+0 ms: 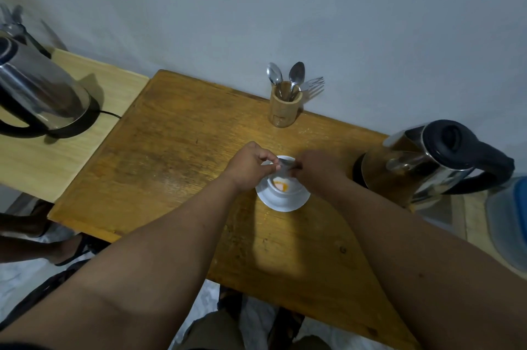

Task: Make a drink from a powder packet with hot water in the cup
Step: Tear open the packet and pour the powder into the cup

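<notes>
A white cup [285, 191] stands on a white saucer [296, 202] in the middle of the brown wooden table [176, 150]. Orange powder [281, 186] lies in the bottom of the cup. Both of my hands hold a small silvery powder packet [286, 164] just above the cup's far rim. My left hand [249, 165] pinches its left end and my right hand [316, 168] pinches its right end. The packet is mostly hidden by my fingers.
A steel kettle with a black handle [427, 161] stands right of the cup. A second steel kettle [40, 90] sits on a lighter table at the left. A wooden holder [285, 107] with spoons and a fork stands by the wall. A plastic container [510, 221] is at the right edge.
</notes>
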